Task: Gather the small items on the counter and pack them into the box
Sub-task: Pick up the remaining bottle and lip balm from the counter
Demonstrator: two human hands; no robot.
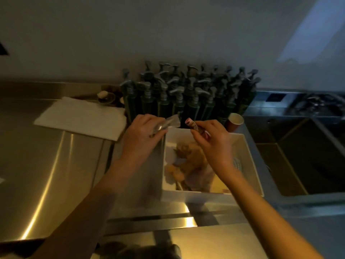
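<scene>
- Stainless steel desk (pixel 46 165) under dim, warm light; plain pale wall behind it.
- White box (pixel 250 157) sits open on the desk at centre, just right of the middle. Blurred tan and pale items (pixel 188 161) lie inside it; cannot tell what they are.
- Left hand (pixel 141 139) hovers over the box's left edge, at 10 o'clock from the box centre. Fingers curled, pinching a clear crinkled wrapper (pixel 170 122).
- Right hand (pixel 211 141) is above the box's far half, at 12 o'clock from its centre. Fingers and thumb pinch a small patterned tube (pixel 194 126), pink end pointing up-left.
- Wrapper and tube are near each other, not touching.
- Cluster of dark green pump bottles (pixel 186 94) with grey pump heads stands at 12 o'clock, behind the box.
- Paper cup (pixel 235 120) lies tilted just beyond the box's far right corner.
- White folded cloth (pixel 82 118) lies at 10 o'clock.
- Sink basin (pixel 308 156) at 3 o'clock.
</scene>
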